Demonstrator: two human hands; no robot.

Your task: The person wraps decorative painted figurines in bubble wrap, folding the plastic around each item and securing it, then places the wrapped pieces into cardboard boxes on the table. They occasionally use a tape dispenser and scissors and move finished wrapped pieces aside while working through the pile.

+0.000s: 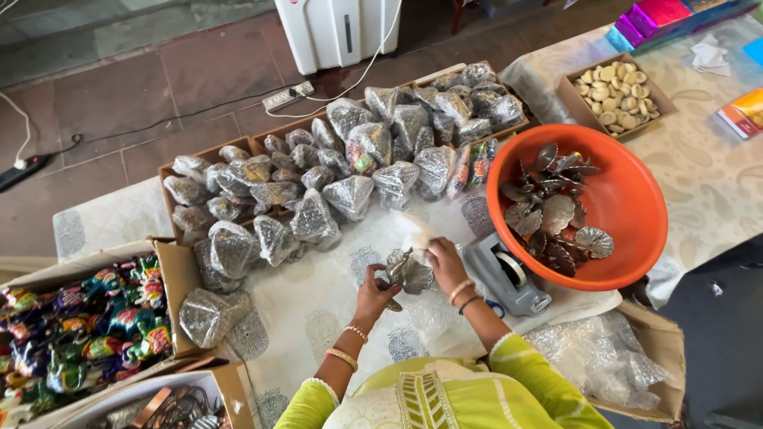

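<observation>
Both hands grip one silver leaf dish (pixel 411 274): left hand (pixel 373 292), right hand (pixel 443 262). Tape dispenser (pixel 509 274) just beside; orange basin (pixel 628 199) holds maybe ten more. Bare cloth (pixel 318 298) near left.

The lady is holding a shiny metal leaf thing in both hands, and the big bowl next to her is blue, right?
Not quite. The head view shows both hands, left hand and right hand, on the metal piece, but the bowl beside them is orange, not blue.

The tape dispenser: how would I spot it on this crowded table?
Find the big orange basin of metal leaf dishes. At its lower left rim, beside the right hand, sits the tape dispenser: the only grey plastic block there, with a roll on top.
</observation>
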